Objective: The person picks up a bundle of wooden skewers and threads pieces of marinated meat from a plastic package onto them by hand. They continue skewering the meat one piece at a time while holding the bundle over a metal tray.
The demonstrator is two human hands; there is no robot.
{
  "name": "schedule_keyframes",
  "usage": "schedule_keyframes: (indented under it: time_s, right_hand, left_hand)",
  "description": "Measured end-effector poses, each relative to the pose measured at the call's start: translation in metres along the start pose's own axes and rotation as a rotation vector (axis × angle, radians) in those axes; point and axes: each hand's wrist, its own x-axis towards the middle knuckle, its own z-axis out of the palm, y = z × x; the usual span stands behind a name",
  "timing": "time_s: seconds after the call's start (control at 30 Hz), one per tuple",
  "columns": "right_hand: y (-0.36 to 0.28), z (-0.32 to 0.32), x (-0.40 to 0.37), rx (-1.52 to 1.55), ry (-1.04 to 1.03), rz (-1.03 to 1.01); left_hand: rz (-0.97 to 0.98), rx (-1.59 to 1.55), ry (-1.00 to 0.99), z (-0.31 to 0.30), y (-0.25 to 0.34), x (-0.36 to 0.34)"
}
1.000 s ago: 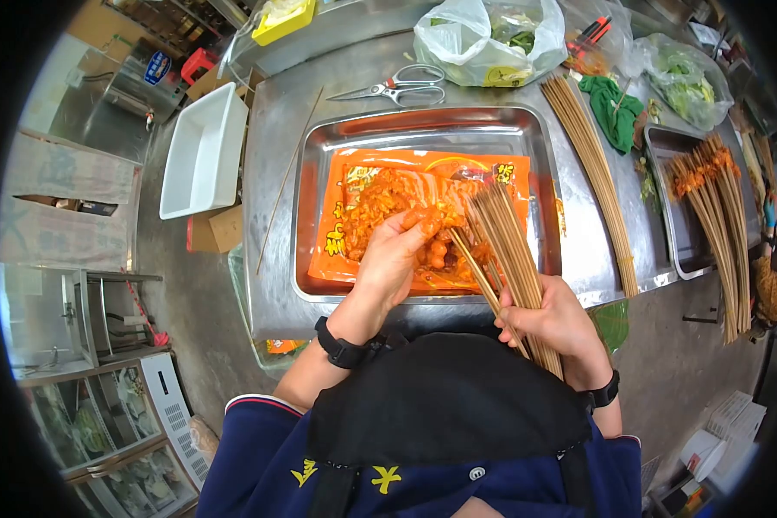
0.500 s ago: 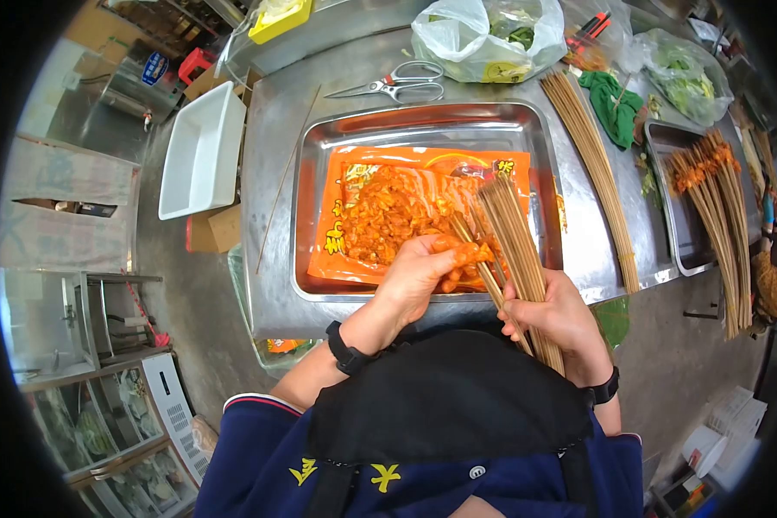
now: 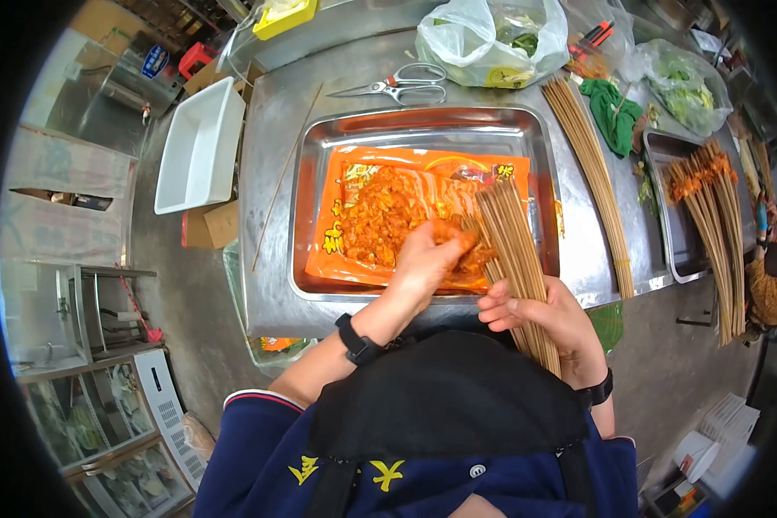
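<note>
My right hand [image 3: 554, 321] is closed around a thick bundle of bamboo skewers [image 3: 516, 246], which tilts over the front right of the metal tray [image 3: 298, 216]. My left hand [image 3: 423, 266] is beside the bundle, thumb and fingers pinched on a piece of red marinated meat [image 3: 476, 257]. That piece lies against the skewers; whether a point runs through it is hidden by the fingers. Under the left hand, an orange printed bag [image 3: 330, 203] lies in the tray with a heap of marinated meat pieces [image 3: 378, 216] on it.
Scissors [image 3: 397, 85] lie behind the tray, a single skewer [image 3: 287, 177] to its left. More skewers [image 3: 591, 186] rest at the right. Farther right, loaded skewers [image 3: 708, 194] cross a second tray [image 3: 665, 207]. Plastic bags [image 3: 492, 43], a green cloth [image 3: 611, 116] and a white bin [image 3: 200, 142] surround these.
My left fingertips have shifted slightly up and left along the skewers. The fingers of my right hand have loosened and stretched out a little around the bundle.
</note>
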Motion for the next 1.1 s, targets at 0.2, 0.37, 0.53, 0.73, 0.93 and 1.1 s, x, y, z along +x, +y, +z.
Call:
schedule_keyframes:
  time_s: [0.2,0.37,0.53,0.73,0.93,1.1]
  right_hand:
    - [-0.003,0.005,0.003,-0.051,-0.015,0.039]
    - [-0.006,0.008,0.003,-0.1,-0.004,0.069]
    - [-0.005,0.007,0.003,-0.11,0.028,0.077]
    - [-0.009,0.013,0.0,-0.145,0.177,0.066]
    - [-0.006,0.004,0.002,-0.138,0.218,0.046]
    - [-0.009,-0.002,-0.003,-0.087,0.277,0.029]
  left_hand:
    - [-0.03,-0.318,-0.301,-0.005,0.02,-0.01]
    - [-0.054,-0.359,-0.289,-0.003,0.018,-0.008]
    - [-0.052,-0.324,-0.266,-0.006,0.016,-0.009]
    - [-0.025,-0.292,-0.238,-0.008,0.012,-0.009]
    - [0.1,-0.108,0.011,-0.037,0.015,-0.001]
    - [0.216,0.541,0.092,-0.073,0.01,0.007]
